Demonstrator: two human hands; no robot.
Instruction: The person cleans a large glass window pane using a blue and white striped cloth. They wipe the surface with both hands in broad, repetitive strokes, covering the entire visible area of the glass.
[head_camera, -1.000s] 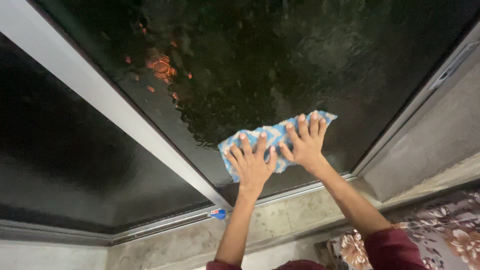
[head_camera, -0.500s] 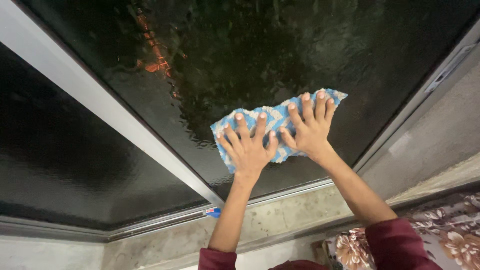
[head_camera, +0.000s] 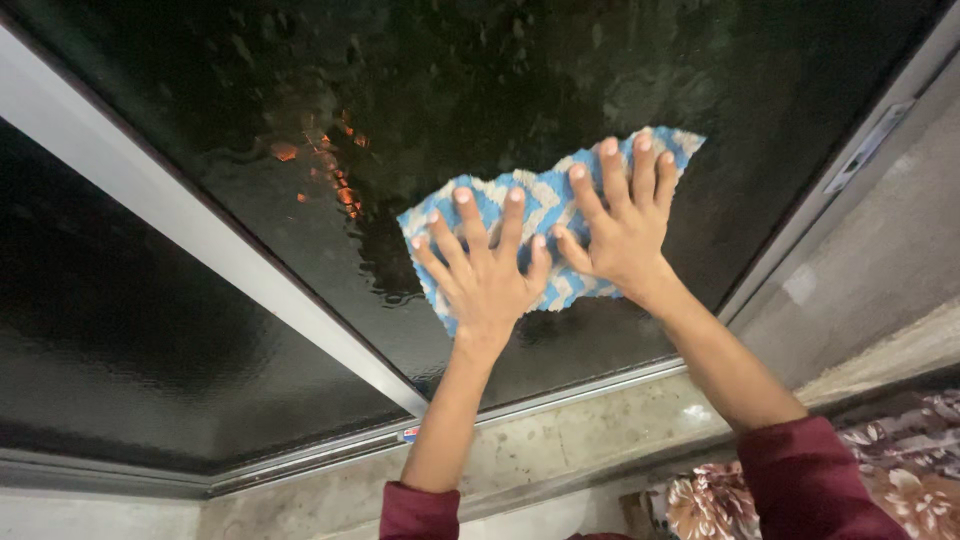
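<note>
Pressing blue-and-white zigzag-patterned cloth (head_camera: 545, 215) flat against dark textured window glass (head_camera: 480, 90), centre frame. My left hand (head_camera: 485, 275) and right hand (head_camera: 625, 225) side by side on cloth, fingers spread wide, palms down. Grey metal frame bar (head_camera: 200, 235) runs diagonally, left of frame.

To my left a pale metal frame bar (head_camera: 190, 225) runs diagonally between dark panes. Below it, a grey concrete sill (head_camera: 560, 440) stretches across, with a small red-and-blue sticker (head_camera: 410, 434) on the track. Bottom right, I see floral fabric (head_camera: 900, 470). Orange glints (head_camera: 335, 175) shimmer in the pane.
</note>
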